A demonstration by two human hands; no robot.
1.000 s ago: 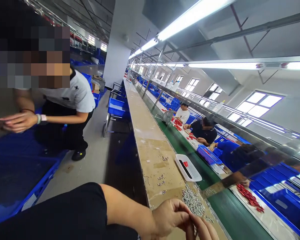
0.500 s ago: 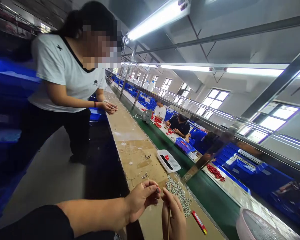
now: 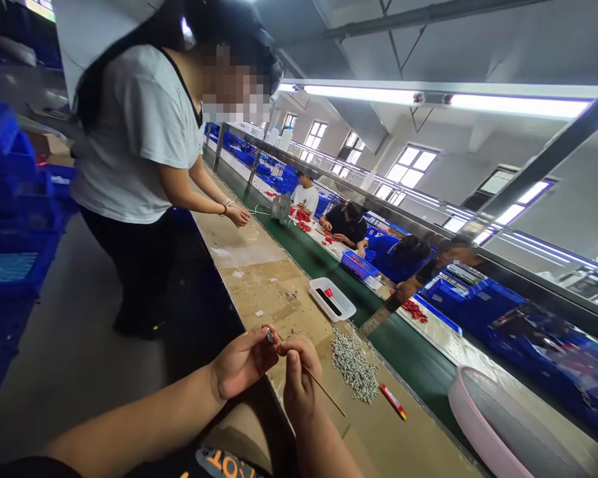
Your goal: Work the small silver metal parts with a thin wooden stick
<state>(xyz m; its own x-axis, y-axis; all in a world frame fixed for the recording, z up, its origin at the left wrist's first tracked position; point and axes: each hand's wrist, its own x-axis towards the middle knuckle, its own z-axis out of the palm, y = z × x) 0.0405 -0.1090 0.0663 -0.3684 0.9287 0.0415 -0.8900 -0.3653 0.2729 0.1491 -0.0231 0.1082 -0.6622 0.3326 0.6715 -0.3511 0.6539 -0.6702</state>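
Near the bench edge, my left hand point(image 3: 246, 362) pinches a small dark metallic piece point(image 3: 270, 336) between thumb and fingertips. My right hand point(image 3: 299, 375) is closed around a thin brown stick point(image 3: 329, 395), whose long end points down to the right. The fingertips of both hands nearly meet beside the small piece. Right of them, a pile of small pale metallic parts point(image 3: 355, 365) lies on the brown bench top point(image 3: 249, 285). A red and yellow packet point(image 3: 393, 401) lies by the pile, and a white tray point(image 3: 332, 299) holds a black and red item.
A person in a white shirt point(image 3: 149, 133) leans over the bench at the left. Beyond the green belt point(image 3: 299, 249), several people sit by red parts. A pink-rimmed sieve point(image 3: 461, 405) is at lower right; blue bins point(image 3: 10, 192) stand at far left.
The view has shifted. Both hands appear further left and higher, and the stick now slants away from my right hand instead of pointing straight down. The standing person leans further over the bench.
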